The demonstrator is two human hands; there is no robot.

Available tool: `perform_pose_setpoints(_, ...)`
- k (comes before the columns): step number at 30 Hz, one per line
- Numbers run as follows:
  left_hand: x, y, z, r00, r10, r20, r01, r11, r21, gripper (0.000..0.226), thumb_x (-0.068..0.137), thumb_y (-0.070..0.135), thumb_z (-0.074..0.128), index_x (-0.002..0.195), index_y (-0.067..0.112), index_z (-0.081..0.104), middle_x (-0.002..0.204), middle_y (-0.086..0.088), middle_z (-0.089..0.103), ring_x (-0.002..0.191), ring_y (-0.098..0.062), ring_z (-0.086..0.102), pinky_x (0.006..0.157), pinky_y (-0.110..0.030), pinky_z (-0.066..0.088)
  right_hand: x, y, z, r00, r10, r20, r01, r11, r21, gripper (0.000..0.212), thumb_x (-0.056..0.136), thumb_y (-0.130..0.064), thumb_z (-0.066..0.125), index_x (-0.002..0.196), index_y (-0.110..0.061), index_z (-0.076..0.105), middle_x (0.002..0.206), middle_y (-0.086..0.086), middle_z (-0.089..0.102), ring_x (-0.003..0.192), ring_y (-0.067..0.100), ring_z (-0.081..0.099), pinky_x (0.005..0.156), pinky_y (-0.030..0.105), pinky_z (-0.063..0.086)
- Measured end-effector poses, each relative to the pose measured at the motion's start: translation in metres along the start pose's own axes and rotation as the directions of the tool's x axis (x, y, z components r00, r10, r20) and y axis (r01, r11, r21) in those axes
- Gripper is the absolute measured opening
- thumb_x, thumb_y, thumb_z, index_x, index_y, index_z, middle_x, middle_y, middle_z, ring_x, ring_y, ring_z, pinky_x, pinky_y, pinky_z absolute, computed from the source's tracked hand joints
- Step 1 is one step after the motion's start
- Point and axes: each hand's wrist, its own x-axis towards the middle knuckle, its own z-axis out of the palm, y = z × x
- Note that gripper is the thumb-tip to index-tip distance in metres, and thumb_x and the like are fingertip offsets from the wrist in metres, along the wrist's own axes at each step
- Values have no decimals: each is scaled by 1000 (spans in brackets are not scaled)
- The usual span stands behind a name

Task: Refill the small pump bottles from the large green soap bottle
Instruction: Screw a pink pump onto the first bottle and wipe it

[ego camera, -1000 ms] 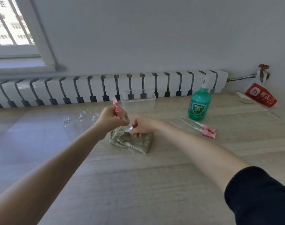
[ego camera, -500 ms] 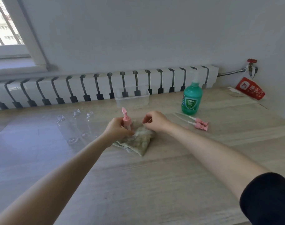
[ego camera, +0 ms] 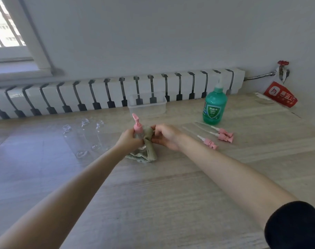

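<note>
At the middle of the wooden table (ego camera: pixel 171 186), the left hand (ego camera: pixel 128 139) grips a small clear plastic pump bottle (ego camera: pixel 137 130), likely light and slippery, by its body while the right hand (ego camera: pixel 166 136) pinches a green cloth (ego camera: pixel 149 146) against it.

Near half of counter (ego camera: pixel 171 203) bare, wide way in. Ctr: pump bottle (ego camera: pixel 136 125) & cloth (ego camera: pixel 149 151). L: 3 clear bottles (ego camera: pixel 84 139) lying down. R: loose pumps (ego camera: pixel 223 136) in front of green soap bottle (ego camera: pixel 214 106). Back: clear tub (ego camera: pixel 147 105), then radiator (ego camera: pixel 108 94) along wall.
</note>
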Motion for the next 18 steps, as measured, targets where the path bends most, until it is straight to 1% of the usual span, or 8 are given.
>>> perform_pose_setpoints(1, 1, 1, 0, 1000, -10, 7, 10, 1000, 6, 24, 84, 6, 59, 108, 2, 56, 102, -18, 62, 85, -26, 62, 80, -40, 56, -1, 5, -2, 997, -74, 31, 76, 994, -72, 30, 83, 14, 38, 104, 0, 55, 91, 12, 56, 84, 20, 56, 80, 28, 50)
perform_pose_setpoints(3, 5, 2, 2, 999, -24, 21, 23, 999, 43, 25, 86, 8, 56, 111, 3, 56, 104, -19, 61, 96, -31, 61, 88, -45, 54, -2, 14, -5, 979, -197, 47, 203, 949, -243, 40, 80, 17, 51, 117, 3, 52, 97, 10, 59, 92, 20, 58, 85, 28, 50)
perform_pose_setpoints(5, 8, 2, 3, 998, -50, 44, 44, 992, 122, 25, 92, 13, 51, 115, 4, 54, 108, -19, 59, 106, -33, 57, 94, -47, 49, -3, 19, -6, 963, -267, 37, 261, 891, -372, 49, 81, 5, 66, 126, -2, 50, 107, 8, 60, 99, 21, 58, 84, 29, 53)
perform_pose_setpoints(8, 9, 1, 3, 993, -86, 83, 65, 970, 233, 25, 90, 11, 50, 113, 3, 55, 112, -20, 56, 115, -36, 49, 100, -46, 43, -3, 20, 3, 943, -326, 65, 308, 785, -538, 39, 89, -9, 61, 125, -13, 50, 111, 1, 56, 87, 10, 55, 69, 18, 44)
perform_pose_setpoints(10, 7, 0, 1, 991, -81, 108, 50, 964, 260, 22, 87, 8, 55, 107, 3, 58, 111, -20, 58, 114, -35, 49, 102, -44, 42, 1, 22, 7, 932, -353, 84, 328, 717, -615, 29, 89, -10, 55, 118, -14, 54, 105, 2, 57, 85, 10, 52, 71, 20, 40)
perform_pose_setpoints(13, 6, -6, -1, 992, -69, 109, 47, 980, 194, 13, 80, 11, 68, 91, 15, 62, 109, -16, 60, 115, -33, 49, 102, -46, 42, 2, 26, 5, 946, -308, 104, 261, 530, -807, 10, 88, -15, 51, 94, -20, 57, 94, -4, 56, 86, 15, 52, 76, 33, 43)
perform_pose_setpoints(16, 1, -8, -1, 997, -70, 42, 67, 996, 54, 20, 75, 15, 76, 89, 17, 62, 103, -13, 63, 100, -29, 61, 88, -41, 54, 0, 24, 4, 957, -276, 91, 173, 291, -941, 7, 86, -22, 53, 92, -26, 55, 104, -5, 55, 93, 17, 53, 73, 34, 44)
perform_pose_setpoints(18, -3, -5, -2, 998, -44, -44, 41, 997, -64, 26, 73, 11, 77, 91, 16, 60, 96, -8, 63, 87, -24, 64, 77, -37, 57, 0, 15, 6, 959, -273, 80, 154, 262, -953, 5, 83, -26, 59, 87, -26, 56, 93, -5, 58, 88, 18, 57, 68, 31, 45)
